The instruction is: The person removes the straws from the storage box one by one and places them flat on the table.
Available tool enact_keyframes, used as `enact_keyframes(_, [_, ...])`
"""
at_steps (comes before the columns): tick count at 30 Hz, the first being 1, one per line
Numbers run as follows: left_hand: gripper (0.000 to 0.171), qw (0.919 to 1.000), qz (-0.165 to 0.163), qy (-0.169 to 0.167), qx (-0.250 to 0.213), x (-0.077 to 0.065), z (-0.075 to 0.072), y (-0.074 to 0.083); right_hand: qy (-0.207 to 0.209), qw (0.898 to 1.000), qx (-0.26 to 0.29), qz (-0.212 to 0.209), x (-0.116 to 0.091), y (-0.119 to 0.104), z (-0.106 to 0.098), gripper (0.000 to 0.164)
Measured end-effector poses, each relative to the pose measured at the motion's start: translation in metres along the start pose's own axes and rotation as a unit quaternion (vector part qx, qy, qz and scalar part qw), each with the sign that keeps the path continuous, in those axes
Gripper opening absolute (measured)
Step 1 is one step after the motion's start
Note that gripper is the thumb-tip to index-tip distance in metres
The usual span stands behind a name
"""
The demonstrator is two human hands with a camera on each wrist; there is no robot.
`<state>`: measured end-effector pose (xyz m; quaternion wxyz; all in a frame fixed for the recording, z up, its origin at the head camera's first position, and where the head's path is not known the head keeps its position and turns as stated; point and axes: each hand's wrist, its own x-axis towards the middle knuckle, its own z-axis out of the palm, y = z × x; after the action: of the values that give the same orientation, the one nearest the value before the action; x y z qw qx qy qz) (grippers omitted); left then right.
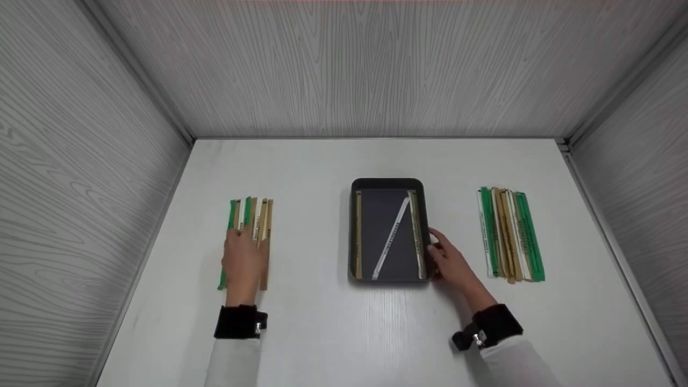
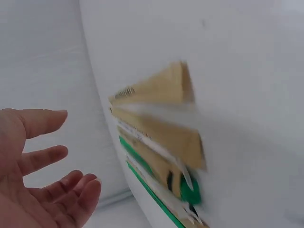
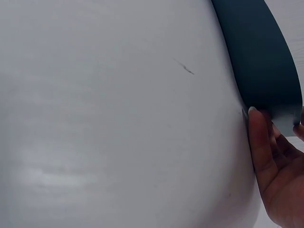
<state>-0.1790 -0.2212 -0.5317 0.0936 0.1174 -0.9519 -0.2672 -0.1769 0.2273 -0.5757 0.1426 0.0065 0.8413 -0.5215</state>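
Observation:
My left hand (image 1: pixel 244 258) is over a row of slim paper-wrapped sticks (image 1: pixel 269 215) in green, white and brown, at the left of the table. The left wrist view shows its fingers relaxed and spread, apart from the wrapped sticks (image 2: pixel 161 85), with nothing between them. My right hand (image 1: pixel 454 269) holds the right side of a dark rectangular tray (image 1: pixel 387 181), its thumb and fingers at the wall and rim. Inside the tray, a brown wrapped stick (image 1: pixel 358 231) lies along the left wall. A white one (image 1: pixel 391 236) slants across the floor, and more lie along the right wall.
Another bunch of wrapped sticks (image 1: pixel 510 231), green, white and brown, lies side by side at the right of the white table (image 1: pixel 312 322). Grey wood-grain panels (image 1: pixel 365 70) stand at the back and on both sides.

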Motion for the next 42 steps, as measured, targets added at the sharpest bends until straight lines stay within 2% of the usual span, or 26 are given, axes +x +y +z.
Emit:
enact_keyframes(5, [0.056, 0.9948, 0.101, 0.007, -0.016, -0.015, 0.03, 0.049, -0.002, 1.0, -0.001, 0.002, 0.0, 0.0, 0.0, 0.05])
enact_keyframes(11, [0.058, 0.9757, 0.216, -0.016, -0.035, -0.036, 0.071, 0.102, -0.003, 1.0, -0.003, 0.001, 0.0, 0.001, 0.0, 0.051])
enact_keyframes(16, [0.059, 0.9618, 0.268, -0.055, 0.003, -0.05, 0.094, 0.133, 0.001, 1.0, -0.007, -0.005, 0.001, 0.002, 0.0, 0.05])
enact_keyframes(19, [0.056, 0.9546, 0.289, -0.061, 0.035, -0.055, 0.103, 0.144, 0.002, 1.0, -0.014, -0.009, 0.001, 0.002, 0.0, 0.051])
enact_keyframes(23, [0.054, 0.9493, 0.301, -0.074, 0.053, -0.059, 0.111, 0.155, 0.006, 1.0, -0.018, -0.01, 0.002, 0.002, 0.0, 0.051])
enact_keyframes(28, [0.054, 0.9456, 0.294, -0.116, 0.077, -0.061, 0.119, 0.163, 0.005, 1.0, -0.017, -0.003, 0.002, 0.001, 0.0, 0.051])
enact_keyframes(37, [0.054, 0.9391, 0.281, -0.157, 0.121, -0.062, 0.133, 0.165, 0.004, 1.0, -0.007, -0.003, 0.001, 0.002, 0.001, 0.051])
enact_keyframes(42, [0.04, 0.9356, 0.283, -0.16, 0.138, -0.064, 0.136, 0.165, 0.006, 1.0, -0.003, 0.0, 0.001, 0.002, 0.001, 0.05])
